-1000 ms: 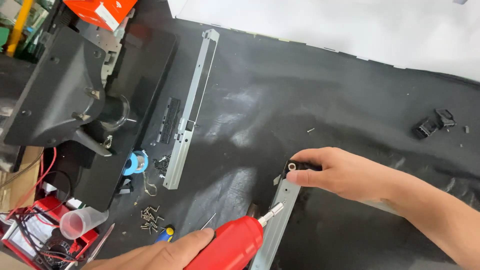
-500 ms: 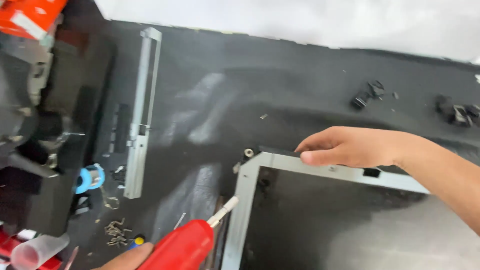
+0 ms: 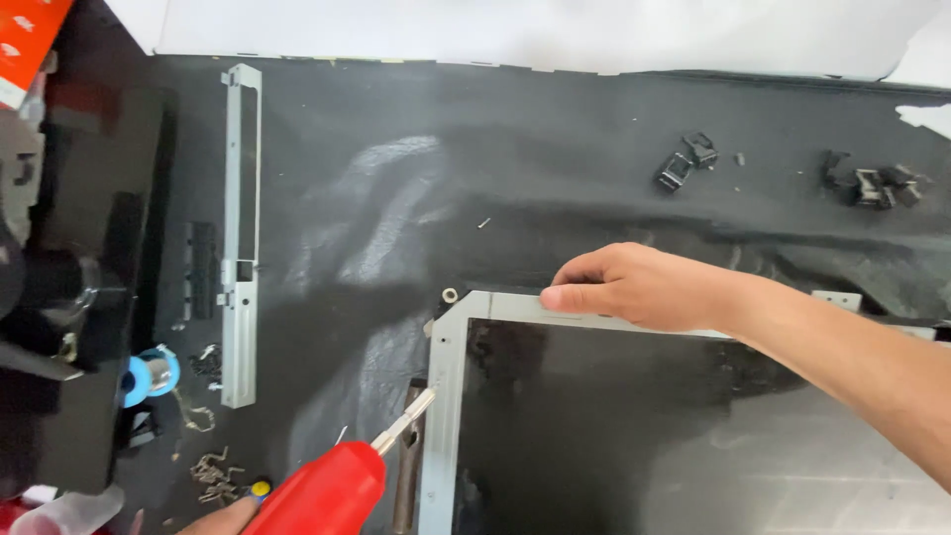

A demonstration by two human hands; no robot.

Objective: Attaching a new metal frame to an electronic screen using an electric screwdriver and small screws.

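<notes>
Head view, looking down on your bench. Your right hand [image 3: 644, 287] lies flat on the top rail of the metal frame [image 3: 443, 416], fingers together and pressing down near its upper left corner — a hold that appears meant to keep the frame from shifting; the hand grips nothing. Your left hand [image 3: 213, 518] shows only as a sliver at the bottom edge, wrapped around the red screwdriver [image 3: 322, 492]. The tool's bit [image 3: 404, 426] angles up and right, its tip just touching or just short of the frame's left rail; I cannot tell which. A dark panel fills the frame's inside.

Surface: a black mat [image 3: 396, 198], glossy and creased, with a white wall or sheet beyond its far edge.

- A loose metal rail [image 3: 241, 233] lies upright-lengthwise well left of the frame, set apart from the work.
- Small screws [image 3: 211, 468] are heaped near your left hand, within reach — beside them a blue spool [image 3: 151, 374].
- Black clips [image 3: 686, 161] and more black parts [image 3: 872, 183] sit at the far right, well away.
- A black housing [image 3: 69, 297] occupies the left edge, with a red box [image 3: 25, 45] at the corner.
</notes>
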